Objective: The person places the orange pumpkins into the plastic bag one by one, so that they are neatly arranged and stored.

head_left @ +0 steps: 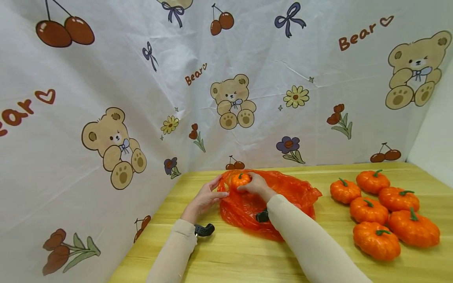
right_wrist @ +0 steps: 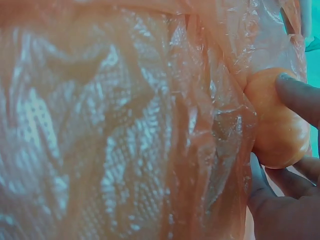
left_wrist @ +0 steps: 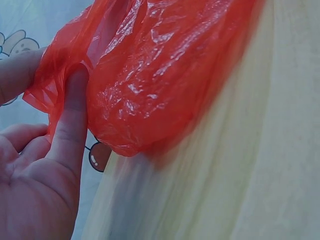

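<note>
The bag (head_left: 293, 189) is tinted a translucent orange-red. The held pumpkin (head_left: 240, 180) and the other pumpkins (head_left: 369, 212) are coloured orange, topped with green stems (head_left: 413, 214). The table (head_left: 230, 261) is streaked with yellow wood grain. The white cloth (head_left: 247, 47) is patterned with tan bears (head_left: 233, 98), reddish-brown cherries (head_left: 53, 34), purple bows (head_left: 288, 19), yellow daisies (head_left: 296, 96) and red lettering (head_left: 355, 38). The sleeves (head_left: 311, 236) are coloured cream.
</note>
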{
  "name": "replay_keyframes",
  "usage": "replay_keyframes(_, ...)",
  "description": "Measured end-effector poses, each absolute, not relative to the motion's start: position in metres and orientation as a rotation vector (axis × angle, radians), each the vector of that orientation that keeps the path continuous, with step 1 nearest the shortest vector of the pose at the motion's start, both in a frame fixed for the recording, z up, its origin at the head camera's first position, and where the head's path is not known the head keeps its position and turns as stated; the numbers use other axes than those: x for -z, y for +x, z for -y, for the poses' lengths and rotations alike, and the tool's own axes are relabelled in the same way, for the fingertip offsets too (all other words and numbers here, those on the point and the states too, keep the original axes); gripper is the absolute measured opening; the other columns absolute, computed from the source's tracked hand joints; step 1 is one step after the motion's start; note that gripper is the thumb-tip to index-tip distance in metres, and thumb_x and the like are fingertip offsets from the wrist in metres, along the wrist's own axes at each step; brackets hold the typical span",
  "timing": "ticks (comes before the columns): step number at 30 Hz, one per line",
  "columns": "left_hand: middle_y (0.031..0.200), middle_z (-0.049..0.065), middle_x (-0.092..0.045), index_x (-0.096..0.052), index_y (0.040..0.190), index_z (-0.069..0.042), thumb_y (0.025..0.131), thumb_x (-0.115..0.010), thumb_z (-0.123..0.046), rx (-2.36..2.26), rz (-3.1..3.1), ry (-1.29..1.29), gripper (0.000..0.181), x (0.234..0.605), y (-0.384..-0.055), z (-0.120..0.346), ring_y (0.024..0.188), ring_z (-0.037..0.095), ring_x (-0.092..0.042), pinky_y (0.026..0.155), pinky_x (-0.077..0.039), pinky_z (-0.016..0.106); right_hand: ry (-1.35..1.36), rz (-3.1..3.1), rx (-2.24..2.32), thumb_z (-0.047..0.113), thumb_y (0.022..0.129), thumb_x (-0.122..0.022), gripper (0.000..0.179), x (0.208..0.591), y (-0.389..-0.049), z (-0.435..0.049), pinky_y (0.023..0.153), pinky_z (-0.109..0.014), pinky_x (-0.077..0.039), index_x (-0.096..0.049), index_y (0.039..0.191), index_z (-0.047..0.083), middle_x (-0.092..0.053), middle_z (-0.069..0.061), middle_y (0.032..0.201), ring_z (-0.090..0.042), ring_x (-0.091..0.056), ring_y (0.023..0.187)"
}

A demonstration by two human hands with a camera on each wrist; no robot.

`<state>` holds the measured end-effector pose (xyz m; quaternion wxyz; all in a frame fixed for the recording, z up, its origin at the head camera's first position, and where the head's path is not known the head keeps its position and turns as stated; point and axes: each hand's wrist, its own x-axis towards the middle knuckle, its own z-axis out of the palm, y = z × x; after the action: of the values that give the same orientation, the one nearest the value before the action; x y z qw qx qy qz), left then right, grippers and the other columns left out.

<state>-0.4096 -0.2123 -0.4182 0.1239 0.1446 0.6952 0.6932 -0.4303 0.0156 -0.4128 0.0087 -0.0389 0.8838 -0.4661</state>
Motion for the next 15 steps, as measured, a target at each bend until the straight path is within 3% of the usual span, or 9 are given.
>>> replay_keyframes(9,0.173,0.009,-0.02,-0.022,0.166,-0.017,0.092,-0.072,0.004,-2.029,-2.02,0.383,0.092,0.421,-0.407,0.213,0.148,0.039,-0.043,0.1,-0.058,0.033,-0.106,-2.77,1.393,0.028,0.087,-0.083,0.084,0.413,-0.43,-0.015,0.118,-0.052,-0.044,-0.041,0.152,-0.005,-0.055,-0.025,0.144,-0.04,-0.055,0.128)
replay_keyframes(15,0.172,0.008,-0.022,-0.023,0.166,-0.018,0.091,-0.072,0.005,-2.042,-2.008,0.378,0.092,0.419,-0.409,0.213,0.146,0.038,-0.045,0.099,-0.058,0.033,-0.175,-2.787,1.283,0.029,0.087,-0.082,0.079,0.402,-0.432,-0.02,0.113,-0.05,-0.048,-0.046,0.146,-0.008,-0.06,-0.023,0.136,-0.037,-0.059,0.12)
